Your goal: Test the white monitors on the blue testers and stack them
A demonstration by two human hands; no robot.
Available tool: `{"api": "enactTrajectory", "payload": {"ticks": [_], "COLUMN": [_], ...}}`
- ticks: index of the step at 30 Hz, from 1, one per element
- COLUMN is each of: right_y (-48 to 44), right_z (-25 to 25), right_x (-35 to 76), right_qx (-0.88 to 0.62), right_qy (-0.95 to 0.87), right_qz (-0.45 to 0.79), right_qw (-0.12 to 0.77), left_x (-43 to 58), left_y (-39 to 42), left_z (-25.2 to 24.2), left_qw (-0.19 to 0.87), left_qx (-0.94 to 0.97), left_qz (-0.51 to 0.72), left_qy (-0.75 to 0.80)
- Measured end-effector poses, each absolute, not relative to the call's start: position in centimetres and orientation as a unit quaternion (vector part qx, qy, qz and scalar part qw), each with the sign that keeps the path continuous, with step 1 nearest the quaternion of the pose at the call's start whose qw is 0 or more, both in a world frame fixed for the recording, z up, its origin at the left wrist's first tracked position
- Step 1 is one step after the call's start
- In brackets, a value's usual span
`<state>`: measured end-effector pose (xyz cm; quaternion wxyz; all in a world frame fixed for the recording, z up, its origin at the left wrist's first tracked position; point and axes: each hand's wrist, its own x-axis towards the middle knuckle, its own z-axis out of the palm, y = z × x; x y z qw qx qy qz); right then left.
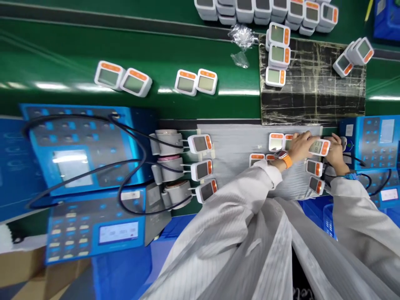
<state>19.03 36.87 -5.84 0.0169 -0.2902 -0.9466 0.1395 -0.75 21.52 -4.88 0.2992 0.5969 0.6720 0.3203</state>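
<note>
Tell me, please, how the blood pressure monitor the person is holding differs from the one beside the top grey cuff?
The held blood pressure monitor shows lit digits, while the monitor beside the cuff has a dark display. The held one sits between the left hand and right hand; the other is untouched. A grey cuff sits beside the second, but none shows at the first. Both have white casings with orange strips.

White plastic blood pressure monitor (319, 147): rounded rectangular case, orange end strip, pale screen showing digits; tilted, held between left hand (300, 146) and right hand (336, 152).
</note>
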Motion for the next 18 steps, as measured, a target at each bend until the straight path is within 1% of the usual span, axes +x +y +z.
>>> {"api": "enactTrajectory", "payload": {"ticks": [3,5,8,10,11,14,18], "right_y": [36.3,35.6,34.0,33.0,32.6,32.2,33.6], "right_z": [-4.6,-3.2,-0.9,0.1,0.5,0.4,-1.3], "right_x": [17.8,16.3,13.0,10.1,8.7,4.5,-1.5], "right_qx": [-0.315,-0.352,-0.413,-0.439,-0.448,-0.465,-0.470], "right_qy": [-0.935,-0.908,-0.806,-0.713,-0.676,-0.614,-0.589], "right_qz": [0.161,0.220,0.414,0.540,0.581,0.635,0.652], "right_qw": [0.013,0.044,0.092,0.081,0.070,0.057,0.080], "left_x": [-2.7,-4.5,-7.4,-9.0,-9.7,-11.5,-15.4], "left_y": [20.7,20.1,19.3,18.8,18.6,18.1,17.0], "left_z": [-4.1,-3.6,-2.9,-2.4,-2.2,-1.8,-1.5], "left_qw": [0.292,0.284,0.275,0.267,0.261,0.246,0.226], "left_qx": [0.589,0.576,0.558,0.551,0.548,0.542,0.509], "left_qz": [0.319,0.316,0.305,0.299,0.296,0.288,0.267], "left_qy": [0.683,0.698,0.721,0.732,0.737,0.750,0.786]}}
